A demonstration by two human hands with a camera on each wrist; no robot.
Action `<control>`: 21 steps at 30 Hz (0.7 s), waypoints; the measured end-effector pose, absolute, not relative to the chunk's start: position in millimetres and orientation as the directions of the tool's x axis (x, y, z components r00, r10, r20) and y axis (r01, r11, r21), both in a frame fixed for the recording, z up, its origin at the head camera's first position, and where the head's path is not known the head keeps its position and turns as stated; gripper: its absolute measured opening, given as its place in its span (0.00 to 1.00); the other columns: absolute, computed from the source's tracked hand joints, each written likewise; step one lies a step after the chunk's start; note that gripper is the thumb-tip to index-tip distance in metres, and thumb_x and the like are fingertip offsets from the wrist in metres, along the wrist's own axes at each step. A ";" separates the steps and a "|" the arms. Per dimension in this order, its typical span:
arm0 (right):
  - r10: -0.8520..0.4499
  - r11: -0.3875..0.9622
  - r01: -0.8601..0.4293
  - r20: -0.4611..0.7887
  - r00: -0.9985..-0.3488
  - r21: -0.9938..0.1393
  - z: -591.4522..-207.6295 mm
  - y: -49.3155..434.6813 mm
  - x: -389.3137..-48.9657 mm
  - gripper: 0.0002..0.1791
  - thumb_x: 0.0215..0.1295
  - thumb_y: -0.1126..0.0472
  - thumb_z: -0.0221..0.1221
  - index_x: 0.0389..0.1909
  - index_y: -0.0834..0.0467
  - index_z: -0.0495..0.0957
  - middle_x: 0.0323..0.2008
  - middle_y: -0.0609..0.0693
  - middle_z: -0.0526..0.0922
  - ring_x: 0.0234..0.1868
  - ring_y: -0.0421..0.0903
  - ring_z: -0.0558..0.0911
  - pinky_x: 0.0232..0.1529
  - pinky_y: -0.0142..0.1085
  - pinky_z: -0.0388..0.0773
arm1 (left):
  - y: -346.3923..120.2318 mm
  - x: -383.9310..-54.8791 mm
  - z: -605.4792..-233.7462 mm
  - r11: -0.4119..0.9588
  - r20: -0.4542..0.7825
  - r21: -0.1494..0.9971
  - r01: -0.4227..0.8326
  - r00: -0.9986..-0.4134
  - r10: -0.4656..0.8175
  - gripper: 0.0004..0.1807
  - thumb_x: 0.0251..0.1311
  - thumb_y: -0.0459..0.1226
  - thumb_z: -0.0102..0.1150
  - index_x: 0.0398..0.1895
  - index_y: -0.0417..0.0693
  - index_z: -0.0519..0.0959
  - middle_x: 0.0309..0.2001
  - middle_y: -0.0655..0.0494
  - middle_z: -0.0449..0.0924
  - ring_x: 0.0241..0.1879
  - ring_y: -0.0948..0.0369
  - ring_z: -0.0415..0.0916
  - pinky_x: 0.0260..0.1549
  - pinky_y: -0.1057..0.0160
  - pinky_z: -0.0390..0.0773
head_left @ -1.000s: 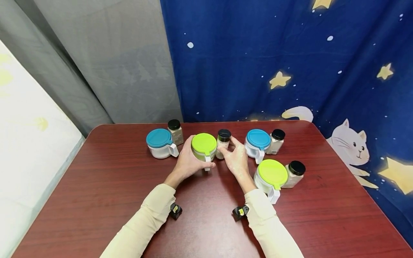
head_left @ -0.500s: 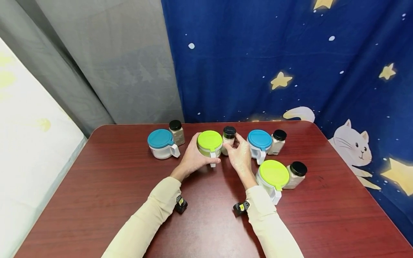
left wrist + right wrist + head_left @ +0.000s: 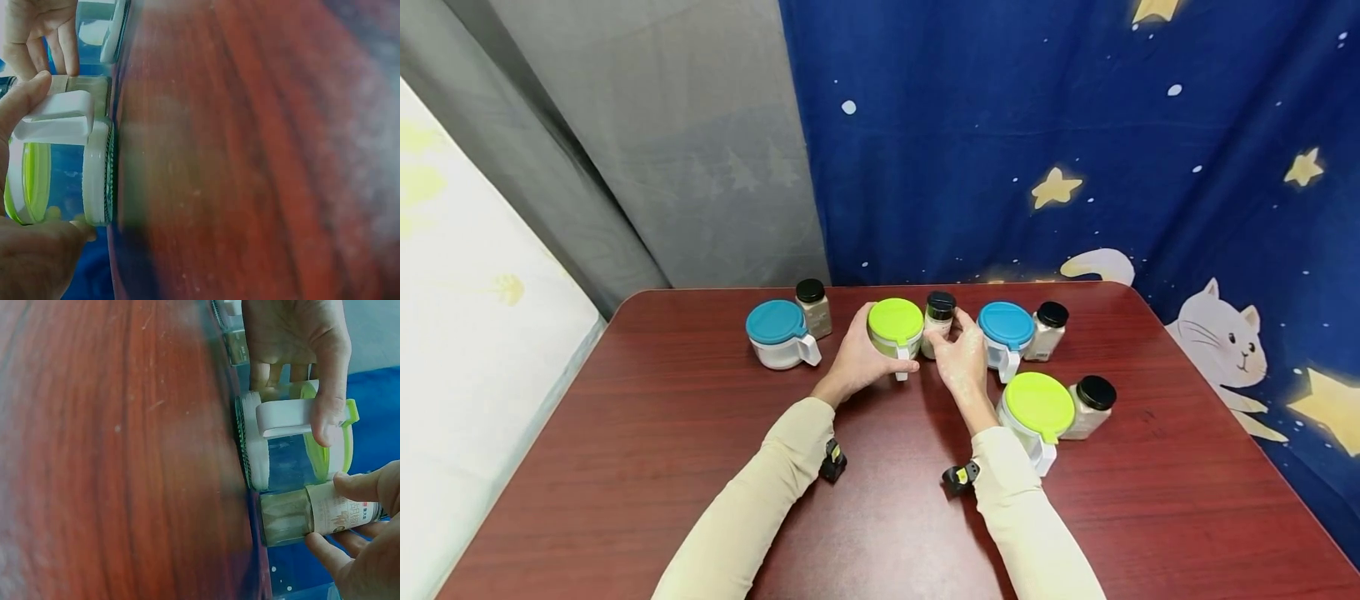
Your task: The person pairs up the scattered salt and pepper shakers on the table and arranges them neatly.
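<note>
In the head view, my left hand [image 3: 857, 358] grips a clear seasoning jar with a lime-green lid [image 3: 896, 320] and a white handle. Its thumb lies across the handle, as the right wrist view shows on the jar [image 3: 287, 456]. Close on the right, my right hand [image 3: 964, 358] pinches a small spice bottle [image 3: 939, 308] with a black cap between thumb and fingers. A printed paper label [image 3: 340, 507] wraps the bottle's upper part. Jar and bottle stand side by side, upright, near the table's far edge.
A blue-lidded jar [image 3: 777, 323] and a black-capped bottle [image 3: 813, 310] stand left. Right are another blue-lidded jar [image 3: 1006, 325] and bottle [image 3: 1046, 332], with a green-lidded jar [image 3: 1039, 405] and bottle [image 3: 1089, 407] nearer. A curtain [image 3: 925, 167] hangs behind the table [image 3: 647, 433].
Both hands have moved to the right and slightly toward the far edge, bringing the green-lidded jar and the spice bottle along. The other jars and bottles have kept their places on the table.
</note>
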State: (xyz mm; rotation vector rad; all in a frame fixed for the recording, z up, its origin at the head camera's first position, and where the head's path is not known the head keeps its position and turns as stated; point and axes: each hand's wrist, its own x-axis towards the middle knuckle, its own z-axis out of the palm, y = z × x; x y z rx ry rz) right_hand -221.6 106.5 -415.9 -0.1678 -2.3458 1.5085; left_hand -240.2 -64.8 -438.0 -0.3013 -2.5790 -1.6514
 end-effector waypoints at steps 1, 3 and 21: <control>0.288 0.428 -0.079 0.219 -0.932 -0.900 -416.4 106.8 -221.7 0.30 0.61 0.65 0.70 0.65 0.64 0.75 0.50 0.62 0.85 0.51 0.55 0.84 0.54 0.47 0.77 | -64.5 -241.2 -438.5 0.400 0.157 0.894 0.200 -0.978 0.137 0.59 0.36 0.39 0.88 0.73 0.51 0.58 0.63 0.54 0.68 0.60 0.55 0.69 0.62 0.51 0.69; 0.300 0.434 -0.068 0.215 -0.929 -0.898 -417.0 107.2 -222.0 0.31 0.61 0.65 0.70 0.65 0.64 0.75 0.50 0.62 0.85 0.51 0.55 0.83 0.54 0.48 0.76 | -64.2 -242.5 -439.1 0.390 0.157 0.898 0.205 -0.976 0.151 0.59 0.36 0.39 0.88 0.72 0.51 0.59 0.63 0.54 0.69 0.60 0.55 0.69 0.62 0.51 0.69; 0.303 0.471 -0.022 0.186 -0.935 -0.882 -420.6 107.0 -227.1 0.32 0.66 0.65 0.64 0.70 0.64 0.69 0.58 0.64 0.79 0.58 0.59 0.77 0.61 0.51 0.71 | -61.8 -249.4 -440.3 0.313 0.140 0.926 0.210 -0.963 0.232 0.63 0.36 0.33 0.86 0.75 0.48 0.54 0.63 0.49 0.71 0.61 0.54 0.69 0.65 0.53 0.65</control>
